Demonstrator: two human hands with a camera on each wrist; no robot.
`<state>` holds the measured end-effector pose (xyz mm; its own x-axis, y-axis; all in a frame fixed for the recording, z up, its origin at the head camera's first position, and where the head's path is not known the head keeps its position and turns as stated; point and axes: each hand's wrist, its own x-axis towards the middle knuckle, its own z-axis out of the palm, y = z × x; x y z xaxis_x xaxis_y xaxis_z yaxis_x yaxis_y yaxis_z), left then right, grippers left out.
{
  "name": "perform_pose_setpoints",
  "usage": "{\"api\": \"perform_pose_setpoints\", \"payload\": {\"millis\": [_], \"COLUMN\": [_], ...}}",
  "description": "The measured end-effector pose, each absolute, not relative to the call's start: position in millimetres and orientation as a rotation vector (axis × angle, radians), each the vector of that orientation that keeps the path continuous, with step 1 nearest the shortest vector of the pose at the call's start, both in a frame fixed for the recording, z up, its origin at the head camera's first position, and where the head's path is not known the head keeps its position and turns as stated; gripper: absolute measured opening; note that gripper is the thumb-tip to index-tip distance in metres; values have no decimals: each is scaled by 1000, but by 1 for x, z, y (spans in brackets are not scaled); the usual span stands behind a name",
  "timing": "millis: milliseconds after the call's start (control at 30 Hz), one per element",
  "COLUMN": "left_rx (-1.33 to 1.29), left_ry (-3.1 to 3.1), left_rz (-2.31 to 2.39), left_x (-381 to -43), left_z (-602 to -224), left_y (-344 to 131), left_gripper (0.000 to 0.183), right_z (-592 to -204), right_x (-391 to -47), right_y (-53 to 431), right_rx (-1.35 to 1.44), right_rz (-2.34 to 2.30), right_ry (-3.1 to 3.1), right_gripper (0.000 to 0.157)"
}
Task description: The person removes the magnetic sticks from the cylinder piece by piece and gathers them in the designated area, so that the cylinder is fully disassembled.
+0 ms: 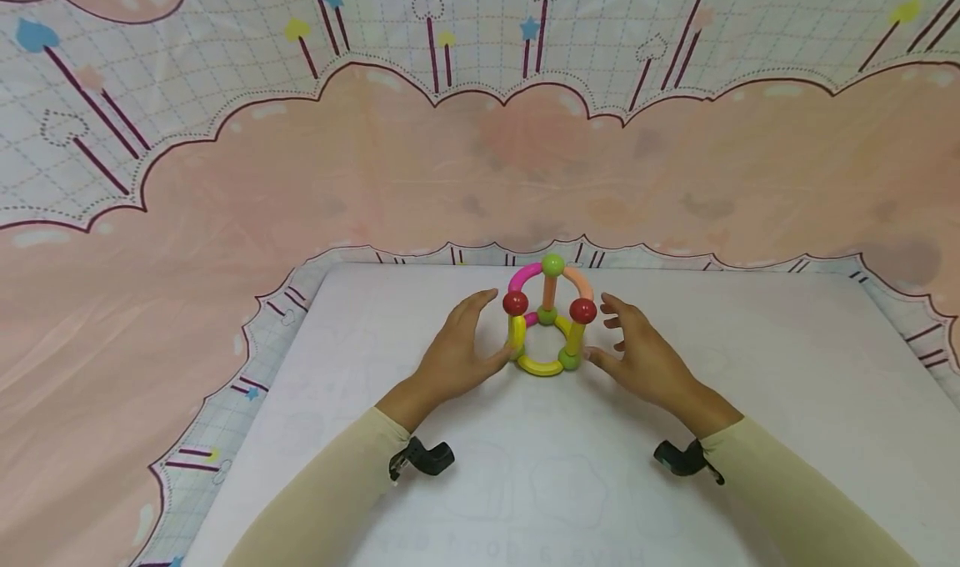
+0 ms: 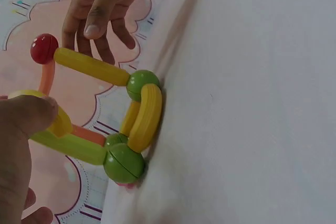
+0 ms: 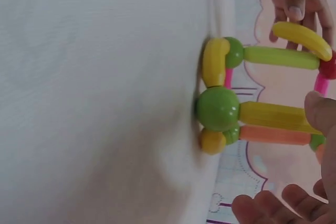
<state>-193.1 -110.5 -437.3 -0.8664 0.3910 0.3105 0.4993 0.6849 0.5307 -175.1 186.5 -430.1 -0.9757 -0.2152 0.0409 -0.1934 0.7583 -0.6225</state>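
A frame built of coloured rods and balls (image 1: pixel 542 368) stands on the white tabletop. Its base ring of curved rods has green balls, and upright rods rise to two red balls (image 1: pixel 582 310) and a green ball (image 1: pixel 552 264). One curved yellow rod (image 3: pixel 302 39) hangs from the left red ball with its other end free. My left hand (image 1: pixel 461 352) is spread at the frame's left side, its thumb overlapping that yellow rod in the left wrist view. On the other side, my right hand (image 1: pixel 647 354) is held with fingers apart, the thumb close to the lower right ball.
The white tabletop (image 1: pixel 555 484) carries faint printing. Behind and beside it hangs a pink and white patterned cloth (image 1: pixel 480 167). Black wrist cameras (image 1: pixel 431 457) are strapped at both sleeves.
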Motion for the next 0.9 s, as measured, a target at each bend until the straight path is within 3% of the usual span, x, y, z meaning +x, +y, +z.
{"api": "perform_pose_setpoints", "payload": {"millis": [533, 900], "left_rx": [-799, -848], "left_ry": [-3008, -3057], "left_rz": [-919, -778], "left_x": [-214, -217], "left_z": [-464, -474], "left_y": [-118, -111], "left_gripper": [94, 68], "right_z": [-458, -464], "right_x": [-177, -179], "right_y": [177, 170], "right_rx": [-376, -425], "right_rz": [-840, -791], "right_ry": [2818, 2811], "right_gripper": [97, 84]}}
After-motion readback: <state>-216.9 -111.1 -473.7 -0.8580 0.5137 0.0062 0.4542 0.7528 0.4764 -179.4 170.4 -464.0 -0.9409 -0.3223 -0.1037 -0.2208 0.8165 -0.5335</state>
